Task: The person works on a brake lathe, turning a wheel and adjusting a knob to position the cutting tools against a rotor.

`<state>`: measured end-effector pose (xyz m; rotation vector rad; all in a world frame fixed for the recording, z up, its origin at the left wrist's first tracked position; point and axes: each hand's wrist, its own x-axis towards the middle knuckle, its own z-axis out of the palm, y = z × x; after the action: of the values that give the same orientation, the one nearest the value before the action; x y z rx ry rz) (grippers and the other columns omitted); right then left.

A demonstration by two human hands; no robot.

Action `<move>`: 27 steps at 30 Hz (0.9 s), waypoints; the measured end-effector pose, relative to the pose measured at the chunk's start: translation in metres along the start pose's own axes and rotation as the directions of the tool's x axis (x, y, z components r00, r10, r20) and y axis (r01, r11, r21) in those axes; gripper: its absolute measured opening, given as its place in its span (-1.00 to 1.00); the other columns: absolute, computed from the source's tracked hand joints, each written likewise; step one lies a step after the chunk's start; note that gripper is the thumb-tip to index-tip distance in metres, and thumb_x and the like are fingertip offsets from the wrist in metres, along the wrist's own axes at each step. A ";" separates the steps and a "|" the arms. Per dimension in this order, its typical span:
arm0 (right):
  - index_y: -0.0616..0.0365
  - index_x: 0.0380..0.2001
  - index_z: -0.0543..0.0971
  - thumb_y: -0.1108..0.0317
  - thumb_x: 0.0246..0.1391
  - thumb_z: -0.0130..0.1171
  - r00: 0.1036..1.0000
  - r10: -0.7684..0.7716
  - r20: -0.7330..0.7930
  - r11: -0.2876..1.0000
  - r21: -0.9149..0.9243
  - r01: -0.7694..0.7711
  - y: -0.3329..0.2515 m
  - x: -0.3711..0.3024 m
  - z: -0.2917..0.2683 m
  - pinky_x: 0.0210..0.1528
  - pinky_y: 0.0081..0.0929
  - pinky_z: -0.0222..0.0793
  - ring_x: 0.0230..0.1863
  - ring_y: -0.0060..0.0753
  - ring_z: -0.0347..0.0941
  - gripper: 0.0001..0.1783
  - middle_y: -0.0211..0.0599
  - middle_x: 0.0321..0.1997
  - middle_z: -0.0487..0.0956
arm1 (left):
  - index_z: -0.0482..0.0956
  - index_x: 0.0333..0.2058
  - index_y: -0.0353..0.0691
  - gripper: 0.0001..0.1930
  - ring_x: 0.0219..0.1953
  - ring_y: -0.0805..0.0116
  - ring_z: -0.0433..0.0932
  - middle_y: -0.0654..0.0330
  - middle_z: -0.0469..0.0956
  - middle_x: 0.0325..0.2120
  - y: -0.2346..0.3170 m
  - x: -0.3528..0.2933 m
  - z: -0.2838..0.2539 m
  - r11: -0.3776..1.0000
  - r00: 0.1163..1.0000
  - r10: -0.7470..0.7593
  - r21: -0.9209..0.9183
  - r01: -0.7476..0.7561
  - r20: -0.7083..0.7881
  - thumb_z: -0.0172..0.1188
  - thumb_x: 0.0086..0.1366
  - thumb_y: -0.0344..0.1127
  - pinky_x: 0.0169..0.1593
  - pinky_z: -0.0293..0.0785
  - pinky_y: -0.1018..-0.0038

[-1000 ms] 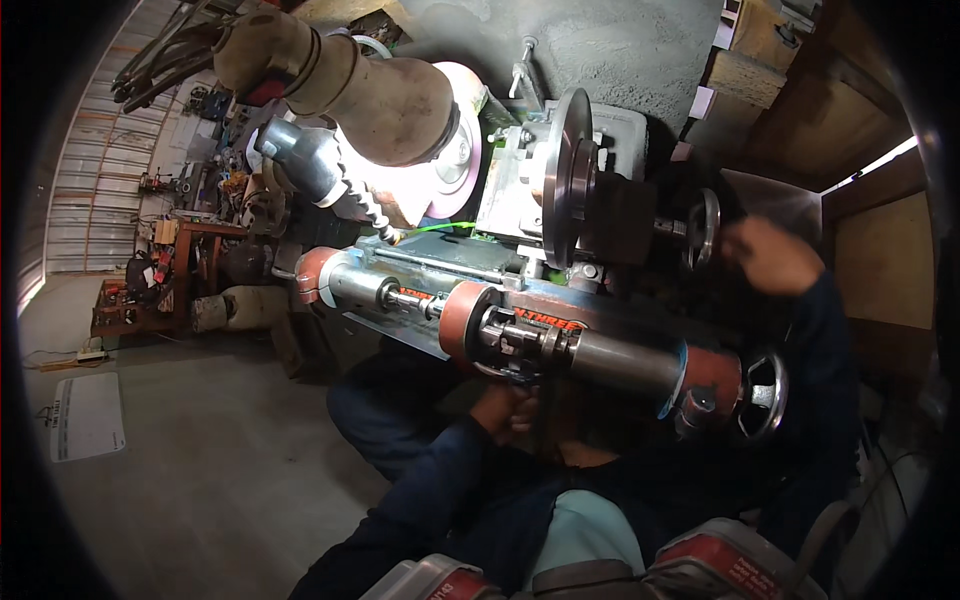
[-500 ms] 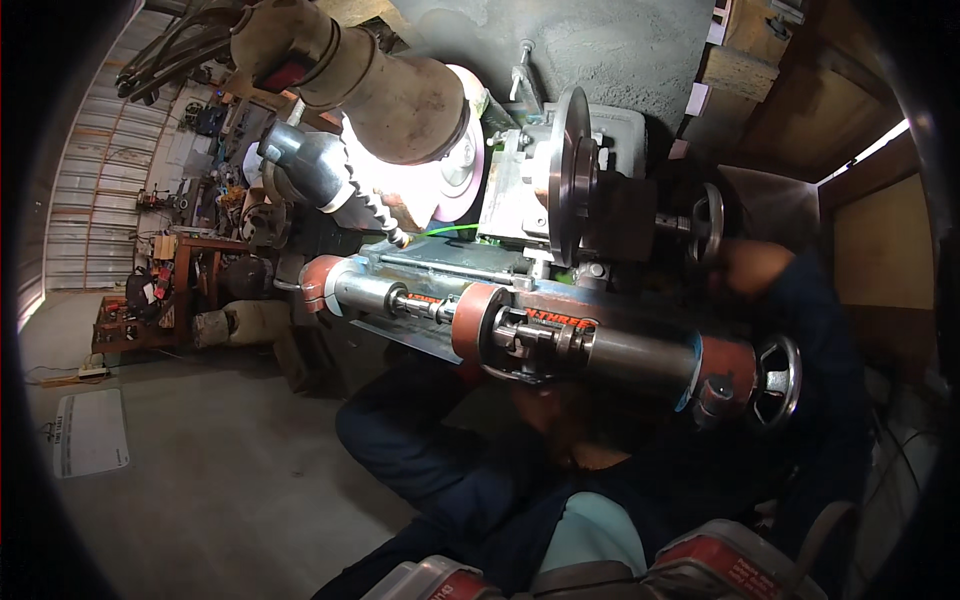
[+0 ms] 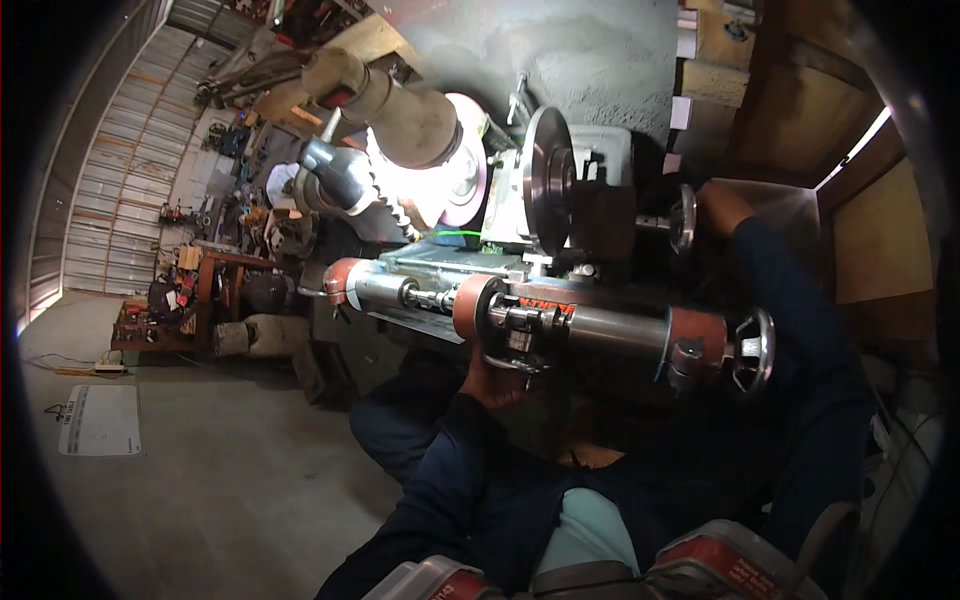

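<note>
A machine with a round grinding wheel and a steel shaft assembly lies before me. My left hand [image 3: 490,387] is beneath the shaft's middle, closed at the left side of a small metal handwheel [image 3: 522,366]; some fingers are hidden. At the upper right, my right hand [image 3: 722,208] is closed at the right rim of another handwheel [image 3: 684,220]. Between red-brown collars, a jointed shaft [image 3: 520,320] runs beside a steel cylinder [image 3: 620,332]. A third spoked handwheel [image 3: 753,350] sits at the cylinder's right end, untouched. The dark disc [image 3: 547,180] stands upright behind the shaft.
A bright work lamp [image 3: 340,175] on a flexible neck lights the pale grinding wheel [image 3: 465,165], beside a dusty duct [image 3: 415,125]. A cluttered bench [image 3: 205,300] stands at left, with a white board [image 3: 102,420] on the floor. Wooden panels [image 3: 880,230] rise at right.
My left hand has moved leftward from under the cylinder to the small handwheel. My right hand has risen along the right side of its handwheel. The whole view has shifted slightly.
</note>
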<state>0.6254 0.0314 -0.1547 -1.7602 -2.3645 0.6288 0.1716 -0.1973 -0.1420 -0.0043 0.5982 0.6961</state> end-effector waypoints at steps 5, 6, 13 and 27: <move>0.10 -0.07 0.59 0.16 0.19 0.00 0.724 -0.079 0.685 0.911 -0.246 0.332 -0.076 -0.050 -0.044 -0.16 -0.21 0.49 -0.14 -0.12 0.58 -0.64 -0.06 -0.08 0.61 | 0.24 0.21 -0.17 -0.11 0.08 -0.09 0.45 -0.06 0.47 0.01 0.004 -0.011 -0.016 0.964 0.969 0.137 0.253 -0.083 -0.205 0.15 0.10 0.38 0.06 0.43 0.02; 0.12 -0.08 0.58 0.12 0.22 -0.03 0.737 -0.003 0.676 0.993 -0.083 0.080 -0.093 -0.064 -0.069 -0.20 -0.27 0.50 -0.21 -0.24 0.56 -0.62 -0.09 -0.14 0.61 | 0.24 0.21 -0.17 -0.11 0.08 -0.09 0.45 -0.06 0.47 0.01 0.000 -0.020 -0.002 0.962 0.967 0.145 0.257 -0.088 -0.211 0.15 0.10 0.38 0.06 0.43 0.02; 0.10 -0.11 0.59 0.16 0.23 -0.06 0.651 0.023 0.758 0.917 0.243 -0.315 -0.091 -0.064 -0.079 -0.31 -0.36 0.49 -0.39 -0.42 0.50 -0.65 -0.21 -0.23 0.61 | 0.23 0.18 -0.33 -0.06 0.15 0.06 0.40 -0.09 0.34 0.15 -0.059 -0.033 0.071 0.032 0.638 0.769 0.999 0.013 -0.033 0.32 0.04 0.28 0.16 0.36 0.29; 0.34 -0.29 0.50 0.33 0.23 0.03 0.983 -0.076 0.168 0.923 0.384 0.005 -0.074 -0.060 -0.087 -0.25 -0.34 0.31 -0.38 -0.30 0.41 -0.77 -0.13 -0.47 0.53 | 0.28 0.13 -0.18 -0.34 0.04 0.05 0.44 -0.04 0.37 0.07 -0.093 0.051 -0.022 0.555 0.498 0.804 0.708 -0.436 -0.324 0.04 0.27 0.22 0.10 0.36 0.07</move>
<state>0.6079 -0.0207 -0.0379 -1.5339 -2.1809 1.1970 0.2473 -0.2425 -0.2044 0.5995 1.5052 1.2817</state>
